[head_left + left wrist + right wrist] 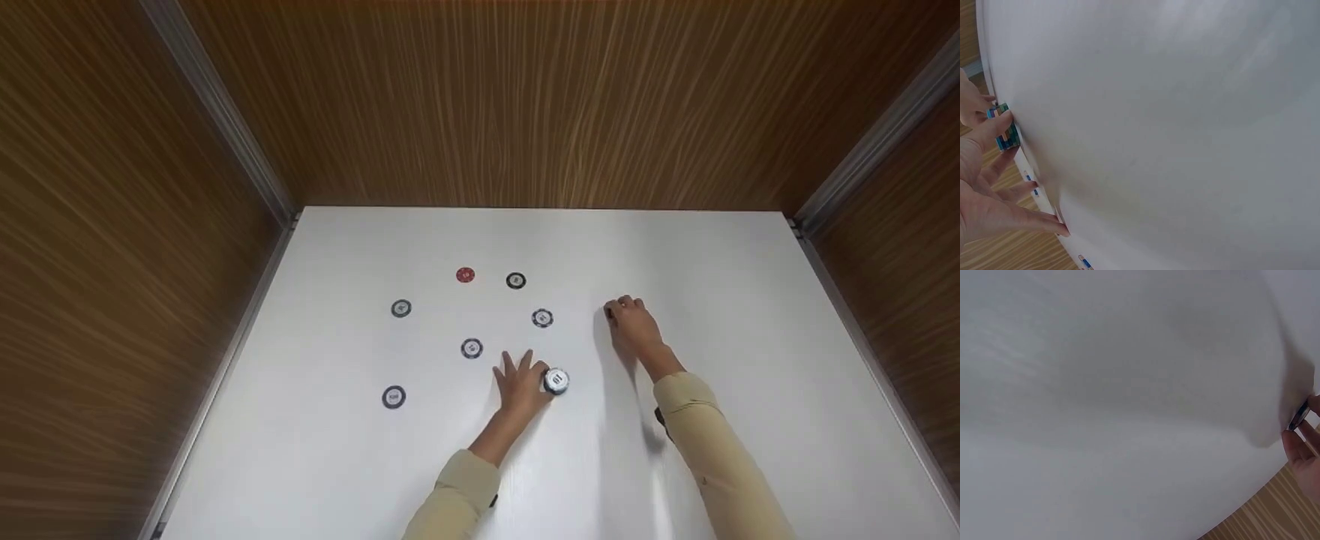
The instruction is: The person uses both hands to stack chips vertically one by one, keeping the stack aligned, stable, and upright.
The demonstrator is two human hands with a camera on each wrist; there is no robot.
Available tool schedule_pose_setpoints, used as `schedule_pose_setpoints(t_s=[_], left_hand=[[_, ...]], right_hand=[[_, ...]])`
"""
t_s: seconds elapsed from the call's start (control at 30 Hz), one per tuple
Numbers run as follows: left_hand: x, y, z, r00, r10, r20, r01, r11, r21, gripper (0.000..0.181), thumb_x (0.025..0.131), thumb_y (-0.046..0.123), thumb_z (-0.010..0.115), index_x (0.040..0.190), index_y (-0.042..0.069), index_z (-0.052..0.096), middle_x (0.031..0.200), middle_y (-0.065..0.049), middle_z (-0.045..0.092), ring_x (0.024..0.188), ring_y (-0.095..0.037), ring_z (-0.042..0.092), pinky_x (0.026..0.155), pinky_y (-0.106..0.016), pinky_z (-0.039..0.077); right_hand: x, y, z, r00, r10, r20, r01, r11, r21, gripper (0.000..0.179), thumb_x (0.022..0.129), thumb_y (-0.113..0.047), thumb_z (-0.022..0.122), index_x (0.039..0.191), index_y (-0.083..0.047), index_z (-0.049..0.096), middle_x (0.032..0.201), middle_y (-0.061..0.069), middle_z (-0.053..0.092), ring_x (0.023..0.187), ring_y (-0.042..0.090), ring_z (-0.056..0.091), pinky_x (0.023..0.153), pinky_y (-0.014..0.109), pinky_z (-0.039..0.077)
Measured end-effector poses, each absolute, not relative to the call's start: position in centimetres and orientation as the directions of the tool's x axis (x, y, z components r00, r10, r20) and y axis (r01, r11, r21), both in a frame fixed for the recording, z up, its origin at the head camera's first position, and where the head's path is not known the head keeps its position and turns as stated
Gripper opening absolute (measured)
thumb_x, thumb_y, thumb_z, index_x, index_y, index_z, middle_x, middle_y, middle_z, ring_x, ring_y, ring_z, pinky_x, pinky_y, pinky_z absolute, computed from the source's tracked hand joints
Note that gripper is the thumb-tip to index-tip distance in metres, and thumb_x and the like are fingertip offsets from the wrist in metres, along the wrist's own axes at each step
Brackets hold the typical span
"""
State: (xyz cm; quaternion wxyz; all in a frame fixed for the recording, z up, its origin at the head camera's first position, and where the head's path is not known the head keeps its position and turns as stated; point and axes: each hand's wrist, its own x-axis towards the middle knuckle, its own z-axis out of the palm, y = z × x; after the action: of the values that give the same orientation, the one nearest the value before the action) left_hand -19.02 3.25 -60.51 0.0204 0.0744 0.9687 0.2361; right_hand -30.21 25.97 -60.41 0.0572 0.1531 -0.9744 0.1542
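Observation:
My left hand (519,388) grips a short stack of poker chips (556,380) between thumb and index finger, its other fingers spread on the white table. In the left wrist view the stack (1008,134) shows blue, green and tan edges and sits upright on the tabletop. Farther right, my right hand (634,326) pinches a poker chip (1298,415) by its edge. That chip is tilted close over the table in the right wrist view, mostly covered by the fingers.
Loose chips lie flat left of and beyond the stack: a red chip (466,274), a black chip (516,280), a green chip (401,308) and several dark-and-white ones, such as this chip (472,348). Wood-grain panels (525,105) wall the white table (315,465) at back and sides.

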Motion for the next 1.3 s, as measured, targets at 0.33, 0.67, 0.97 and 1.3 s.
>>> schedule_pose_setpoints(t_s=[0.33,0.67,0.97,1.3], left_hand=[[-19.2,3.3,-60.6,-0.990,0.138,-0.027,0.109,0.876,0.470,0.037,0.070,0.029,0.078,0.102,0.015,0.065,0.135,-0.012,0.044,0.126,-0.051,0.023,0.097,-0.065,0.020],[-19.1,3.2,-60.7,-0.989,0.145,-0.024,0.115,0.864,0.490,0.037,0.070,0.029,0.078,0.102,0.014,0.065,0.135,-0.013,0.045,0.126,-0.052,0.021,0.097,-0.066,0.018],[-18.9,3.1,-60.5,-0.988,0.156,0.011,0.139,0.846,0.515,0.035,0.068,0.025,0.079,0.099,0.014,0.065,0.134,-0.016,0.045,0.124,-0.054,0.022,0.095,-0.068,0.020],[-18.9,3.2,-60.6,-0.989,0.150,-0.004,0.129,0.861,0.492,0.038,0.069,0.027,0.078,0.103,0.015,0.065,0.135,-0.014,0.044,0.126,-0.053,0.021,0.096,-0.067,0.019]], right_hand=[[-29.7,25.8,-59.8,-0.928,-0.351,0.121,-0.371,0.879,-0.298,0.014,0.086,0.003,0.058,0.099,0.000,0.062,0.094,0.022,0.055,0.084,0.039,0.052,0.066,0.046,0.049],[-29.1,25.5,-59.9,-0.904,-0.391,0.175,-0.427,0.852,-0.302,0.016,0.083,0.012,0.056,0.091,0.001,0.064,0.085,0.018,0.055,0.076,0.033,0.053,0.067,0.042,0.047],[-28.5,25.2,-59.7,-0.903,-0.387,0.188,-0.429,0.844,-0.321,0.014,0.083,0.009,0.060,0.093,0.002,0.066,0.093,0.021,0.053,0.078,0.037,0.055,0.067,0.044,0.049],[-27.9,24.9,-59.5,-0.889,-0.428,0.166,-0.459,0.839,-0.294,0.012,0.082,0.007,0.061,0.089,0.000,0.068,0.095,0.023,0.055,0.082,0.039,0.056,0.072,0.047,0.049]])
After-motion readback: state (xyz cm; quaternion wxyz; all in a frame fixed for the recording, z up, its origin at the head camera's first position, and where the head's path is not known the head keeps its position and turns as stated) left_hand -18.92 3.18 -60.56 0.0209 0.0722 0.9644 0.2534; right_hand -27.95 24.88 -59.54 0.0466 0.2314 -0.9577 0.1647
